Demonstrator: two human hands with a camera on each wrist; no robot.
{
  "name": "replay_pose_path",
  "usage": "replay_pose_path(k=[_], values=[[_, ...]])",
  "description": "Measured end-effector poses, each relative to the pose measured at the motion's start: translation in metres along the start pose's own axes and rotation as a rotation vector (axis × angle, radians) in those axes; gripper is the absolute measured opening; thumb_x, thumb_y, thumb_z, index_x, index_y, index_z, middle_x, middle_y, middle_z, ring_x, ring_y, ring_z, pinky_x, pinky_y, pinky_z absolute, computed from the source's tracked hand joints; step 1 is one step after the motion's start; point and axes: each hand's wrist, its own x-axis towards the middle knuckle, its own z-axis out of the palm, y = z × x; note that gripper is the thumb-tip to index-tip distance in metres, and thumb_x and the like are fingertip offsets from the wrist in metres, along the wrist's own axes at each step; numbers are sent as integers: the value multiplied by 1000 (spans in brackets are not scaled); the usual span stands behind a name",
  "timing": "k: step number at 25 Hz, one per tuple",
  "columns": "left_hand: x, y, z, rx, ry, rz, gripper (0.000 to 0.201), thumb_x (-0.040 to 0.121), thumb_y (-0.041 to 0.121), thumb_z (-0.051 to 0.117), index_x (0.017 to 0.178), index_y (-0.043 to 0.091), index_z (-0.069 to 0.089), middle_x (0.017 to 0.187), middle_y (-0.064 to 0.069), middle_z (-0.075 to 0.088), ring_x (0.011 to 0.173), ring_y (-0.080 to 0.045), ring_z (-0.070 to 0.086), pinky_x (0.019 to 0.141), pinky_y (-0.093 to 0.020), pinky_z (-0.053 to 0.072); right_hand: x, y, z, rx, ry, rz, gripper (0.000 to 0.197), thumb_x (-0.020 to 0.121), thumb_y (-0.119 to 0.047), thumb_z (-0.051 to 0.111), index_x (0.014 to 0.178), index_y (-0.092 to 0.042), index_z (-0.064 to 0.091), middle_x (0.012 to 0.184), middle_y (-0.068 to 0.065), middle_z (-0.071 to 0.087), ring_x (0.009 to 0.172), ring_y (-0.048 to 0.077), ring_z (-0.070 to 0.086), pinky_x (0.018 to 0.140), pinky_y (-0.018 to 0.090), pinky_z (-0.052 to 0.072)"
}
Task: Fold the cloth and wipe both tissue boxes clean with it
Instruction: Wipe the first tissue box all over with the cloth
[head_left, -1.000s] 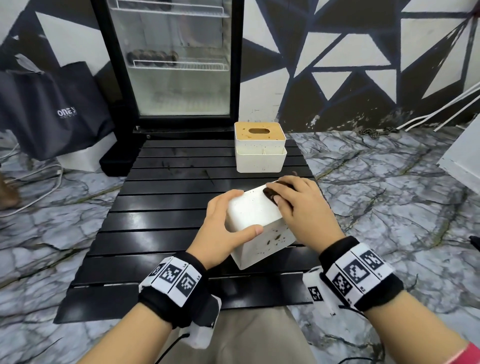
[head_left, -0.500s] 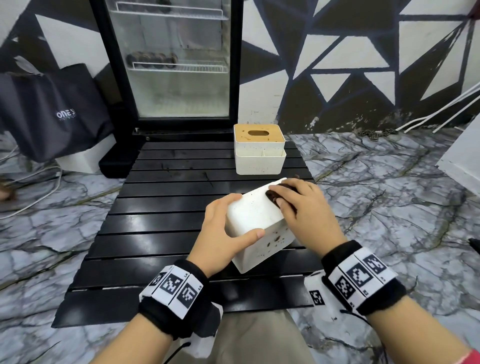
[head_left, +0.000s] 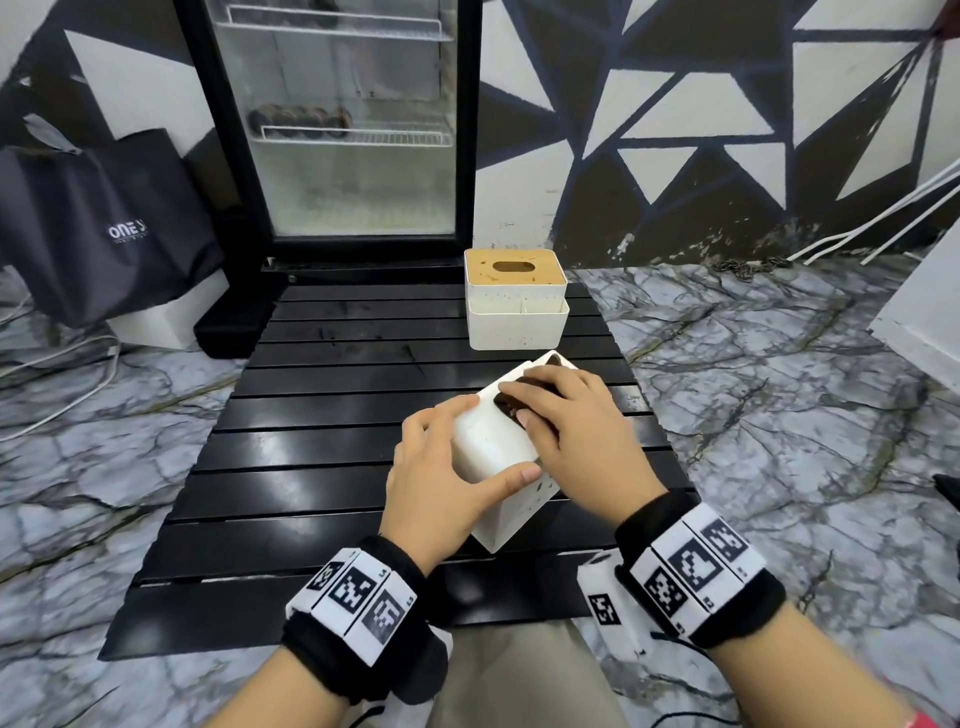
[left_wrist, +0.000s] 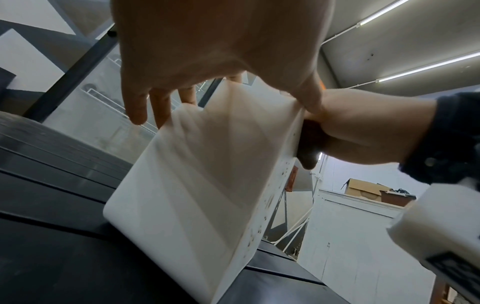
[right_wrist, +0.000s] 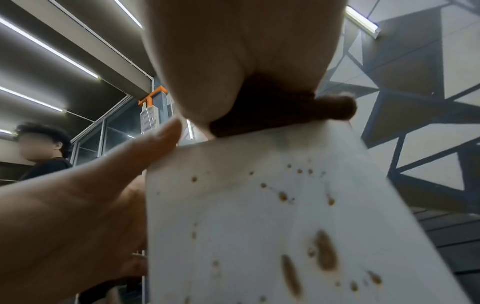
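Note:
A white tissue box (head_left: 491, 441) stands tilted on one edge on the black slatted table (head_left: 311, 457). My left hand (head_left: 441, 478) grips its left side, thumb on the near corner. Brown spots cover its near face (right_wrist: 298, 236). My right hand (head_left: 566, 431) presses a folded dark brown cloth (head_left: 511, 401) onto the box's upturned face; the cloth (right_wrist: 270, 111) bulges out under the palm. In the left wrist view the box (left_wrist: 207, 185) fills the middle with the cloth (left_wrist: 307, 148) at its right edge. A second box (head_left: 515, 304) with a wooden lid stands farther back.
A glass-door fridge (head_left: 343, 124) stands behind the table, with a dark bag (head_left: 104, 228) to its left. White cables (head_left: 57, 374) lie on the marble floor at the left. A white block (head_left: 924, 317) sits at the right edge. Another person (right_wrist: 41, 148) shows in the right wrist view.
My right hand with the cloth has slid a little toward me along the box's upturned face. The left hand keeps its grip and the box stays tilted.

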Motion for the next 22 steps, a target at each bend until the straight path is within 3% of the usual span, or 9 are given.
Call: replay_pose_path(k=[3,6,9,12,14,16,18,19,22], values=[[0,-2,-2,91,34,39,82,53,85,44,127,51,38,120,21,34,113,-5,35,102,-28,27,-1,9,-7,68,-25,0,36,88,-30,41,119,-32,59,124,-6,53,117,19,38,98,26,27],[-4,-4,2,151,78,123,60,72,75,33,125,50,45,110,19,42,102,-5,45,101,-31,28,14,26,-10,105,-68,6,31,91,-21,48,119,-31,59,124,-6,51,118,21,39,101,28,29],[-5,-6,8,89,50,174,39,82,64,47,119,54,46,99,20,40,80,-5,51,95,-35,40,33,40,-14,160,-120,6,31,91,-17,51,115,-32,61,119,-11,50,118,22,41,105,37,31],[5,-7,8,-44,-110,126,44,84,48,63,121,55,41,114,19,38,97,-4,50,88,-20,45,43,48,-15,180,-162,-17,30,90,-17,51,114,-34,62,120,-10,51,120,22,42,104,40,33],[10,-11,9,-107,-230,74,61,82,49,61,135,48,30,136,16,34,117,0,42,91,-8,37,42,50,-14,200,-155,-31,31,90,-17,52,113,-35,61,118,-14,49,120,21,42,104,41,34],[13,-14,11,-177,-297,19,72,80,51,57,142,42,23,145,9,33,126,-13,42,93,-10,34,39,50,-13,208,-136,-35,31,90,-16,52,114,-34,61,116,-16,47,120,21,41,106,41,32],[13,-14,14,-201,-307,-18,70,84,44,59,143,39,21,143,0,40,122,-28,47,85,-8,38,35,47,-12,204,-128,-33,32,90,-16,52,115,-33,61,117,-15,47,121,21,39,106,36,30],[13,-13,13,-204,-305,-22,69,86,39,60,143,38,21,141,-2,42,119,-29,50,80,-4,38,32,46,-12,200,-126,-42,31,90,-18,51,115,-33,60,118,-14,48,121,21,39,106,34,28],[15,-11,10,-243,-312,-3,68,88,30,62,143,34,22,138,4,43,102,-2,54,74,1,38,18,39,-14,181,-118,-79,33,87,-29,45,116,-35,60,120,-13,50,119,18,41,103,29,29]])
